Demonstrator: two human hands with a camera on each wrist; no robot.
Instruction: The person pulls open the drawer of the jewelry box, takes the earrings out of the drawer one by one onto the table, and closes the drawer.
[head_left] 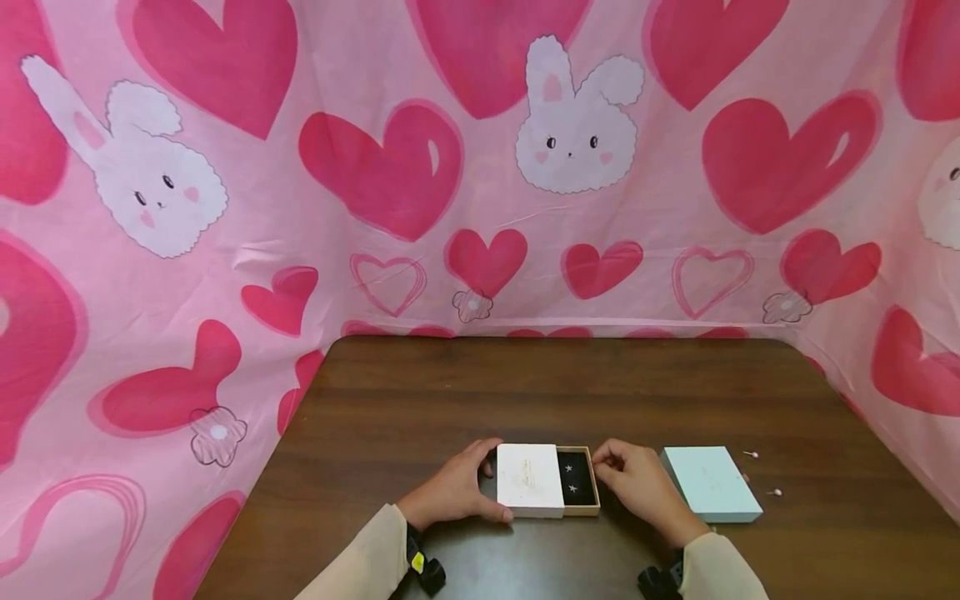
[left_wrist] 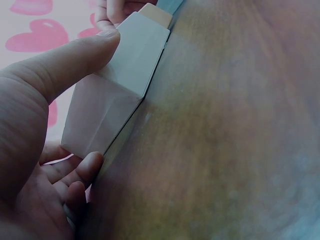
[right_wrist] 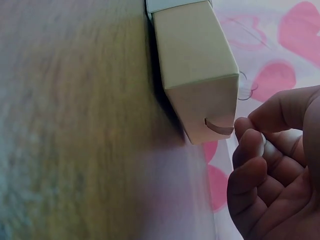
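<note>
Two hands, head view: the left hand (head_left: pixel 459 487) is gripping a flat white cardboard sleeve (head_left: pixel 528 482) by its left end, apparently steadying it on the brown wooden table (head_left: pixel 450 392); a tan-rimmed cardboard drawer (head_left: pixel 582 511) is protruding from the right side, its black pad (head_left: pixel 585 492) bearing two small silver star-shaped studs (head_left: pixel 570 489). The right hand (head_left: pixel 645 483) is standing at the drawer's right end, fingers curling; to its right, one pale mint square box (head_left: pixel 716 483) is lying beside two pearl-tipped earrings (head_left: pixel 775 492), seemingly set aside. Left wrist view: the thumb is resting along the sleeve's near side and the fingers are bending round its left end, so the sleeve is sitting between them, probably held against sliding. Right wrist view: one brown ribbon tab (right_wrist: pixel 218 128) is curving from the drawer's end towards the bunched fingertips, a placing that suggests pulling; whether they are pinching it, one cannot tell.
</note>
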